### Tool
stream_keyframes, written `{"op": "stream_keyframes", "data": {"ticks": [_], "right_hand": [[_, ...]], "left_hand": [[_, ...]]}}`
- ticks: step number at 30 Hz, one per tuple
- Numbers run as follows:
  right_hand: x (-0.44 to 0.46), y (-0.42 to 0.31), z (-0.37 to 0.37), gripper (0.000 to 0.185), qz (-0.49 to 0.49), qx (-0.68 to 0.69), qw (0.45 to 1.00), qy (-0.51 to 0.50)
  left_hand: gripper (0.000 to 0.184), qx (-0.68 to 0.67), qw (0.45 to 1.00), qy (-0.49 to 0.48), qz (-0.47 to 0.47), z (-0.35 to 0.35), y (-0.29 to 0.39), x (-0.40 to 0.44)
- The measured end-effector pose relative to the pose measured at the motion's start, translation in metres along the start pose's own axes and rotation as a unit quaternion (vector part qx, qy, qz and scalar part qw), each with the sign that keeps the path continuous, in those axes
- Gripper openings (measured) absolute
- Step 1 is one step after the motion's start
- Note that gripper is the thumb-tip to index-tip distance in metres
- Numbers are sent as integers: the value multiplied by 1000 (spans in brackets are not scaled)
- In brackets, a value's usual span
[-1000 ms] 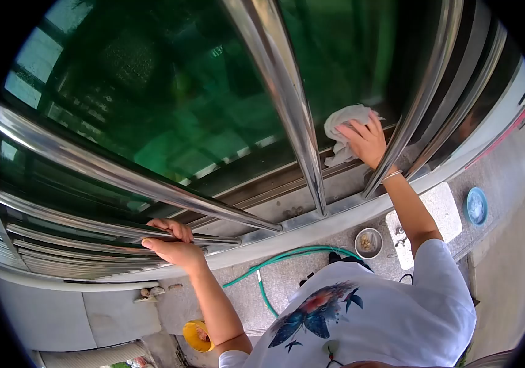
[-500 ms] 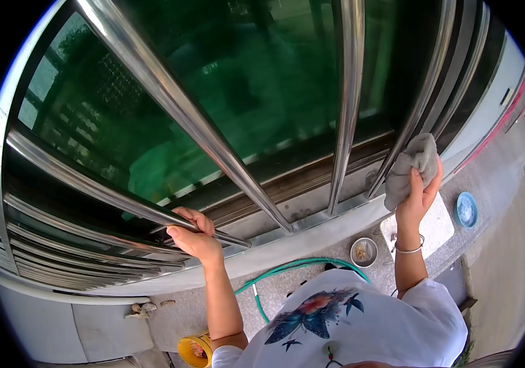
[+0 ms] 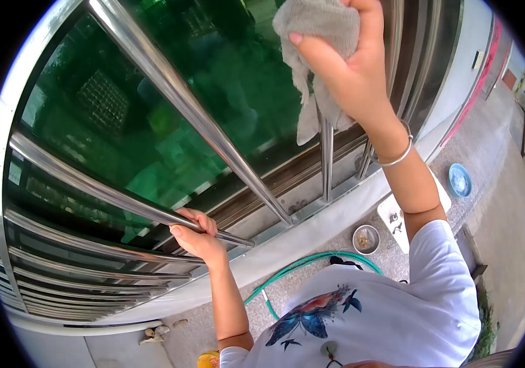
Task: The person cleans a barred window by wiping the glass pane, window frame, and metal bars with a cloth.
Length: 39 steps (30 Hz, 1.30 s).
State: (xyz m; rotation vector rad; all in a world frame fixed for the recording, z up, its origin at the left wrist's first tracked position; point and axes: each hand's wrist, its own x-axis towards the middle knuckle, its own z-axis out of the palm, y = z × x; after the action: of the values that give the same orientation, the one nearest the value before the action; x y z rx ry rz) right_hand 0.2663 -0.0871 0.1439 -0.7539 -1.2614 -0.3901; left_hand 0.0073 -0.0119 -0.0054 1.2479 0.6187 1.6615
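Note:
My right hand [image 3: 354, 67] is raised at the upper right, its fingers closed on a grey cloth [image 3: 317, 30] that hangs down in front of an upright metal bar [image 3: 327, 159]. The thumb lies over the cloth, and a bangle circles the wrist. Lower left, my left hand [image 3: 201, 233] wraps round another metal bar [image 3: 127, 201] near its lower end. Behind the bars is a green glass window [image 3: 213, 92], with its dark frame along the sill.
On the ground below are a green hose [image 3: 293, 265], a metal bowl [image 3: 366, 239], a white board [image 3: 397, 214], a blue basin [image 3: 460, 180] and part of a yellow bucket [image 3: 208, 359]. A white ledge [image 3: 244, 276] runs under the bars.
My right hand first came out from behind the bars with the cloth, then rose up and left in front of them. My left hand shifted from a lower bar to the one above.

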Motion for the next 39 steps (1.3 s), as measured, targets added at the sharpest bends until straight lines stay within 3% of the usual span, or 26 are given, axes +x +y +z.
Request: {"op": "stream_keyframes", "data": {"ticks": [1, 3, 4, 5, 7, 9, 11, 13, 15, 17, 21, 22, 23, 25, 27, 29, 32, 33, 35, 36, 39], "right_hand": [[-33, 2, 1, 46, 95, 102, 990, 15], [-118, 23, -14, 48, 117, -34, 992, -32], [-169, 35, -30, 50, 95, -164, 979, -76], [-203, 29, -45, 47, 110, -177, 968, -140], [-251, 28, -88, 41, 247, -193, 897, -310], [-234, 17, -127, 37, 473, -149, 769, -403], [-231, 24, -140, 35, 449, -68, 864, -220], [-174, 7, -124, 33, 532, 68, 841, -70], [-136, 2, -103, 33, 524, 134, 841, -19], [-119, 24, -77, 34, 413, 80, 905, -57], [-33, 60, -20, 33, 220, 9, 975, 23], [-4, 79, -13, 37, 84, -101, 990, 56], [21, 97, -6, 42, -55, -207, 973, 87], [51, 121, 21, 47, -158, -403, 894, 116], [37, 102, 40, 48, -133, -204, 970, 22], [8, 121, 36, 57, -307, -324, 891, -80], [-100, 141, 25, 55, -316, -321, 819, -355], [-129, 147, 21, 45, -356, -286, 788, -412], [-184, 162, 6, 48, -333, -261, 719, -551], [-208, 185, 3, 48, -375, -274, 701, -541], [-157, 156, 13, 51, -394, -312, 699, -509]], "left_hand": [[54, -5, 1000, -7, -2, -1, -1, 1], [55, -9, 1000, -21, -2, -6, -5, 2], [55, -12, 999, -33, 0, -7, -6, 4], [55, -15, 999, -32, 2, -6, -4, 4], [56, -18, 999, -47, -12, -5, 1, 3], [56, -23, 998, -51, -12, -7, 1, 3], [55, -21, 999, -48, -13, -7, -1, 3], [55, -15, 999, -39, -9, -2, 1, 1], [55, -8, 999, -32, -2, -3, 2, 1], [54, -17, 999, -47, -13, -7, 1, 3], [54, -23, 999, -47, -12, -7, 0, 3], [54, -15, 999, -41, -5, -5, 0, 3], [55, -6, 999, -34, 2, -3, 0, 2], [56, 3, 1000, -13, 0, -1, 0, 1], [55, -7, 1000, -20, 5, -1, -1, 1], [55, -9, 1000, -18, 13, 0, -3, 1], [54, 10, 1000, 3, 12, 3, -2, -1], [54, 4, 1000, 2, 12, 2, -2, -1], [53, -5, 1000, -1, 16, 2, -2, -1], [53, -9, 1000, -9, 9, 1, 0, -1], [53, -14, 1000, -24, 6, -2, 3, 0]]}}
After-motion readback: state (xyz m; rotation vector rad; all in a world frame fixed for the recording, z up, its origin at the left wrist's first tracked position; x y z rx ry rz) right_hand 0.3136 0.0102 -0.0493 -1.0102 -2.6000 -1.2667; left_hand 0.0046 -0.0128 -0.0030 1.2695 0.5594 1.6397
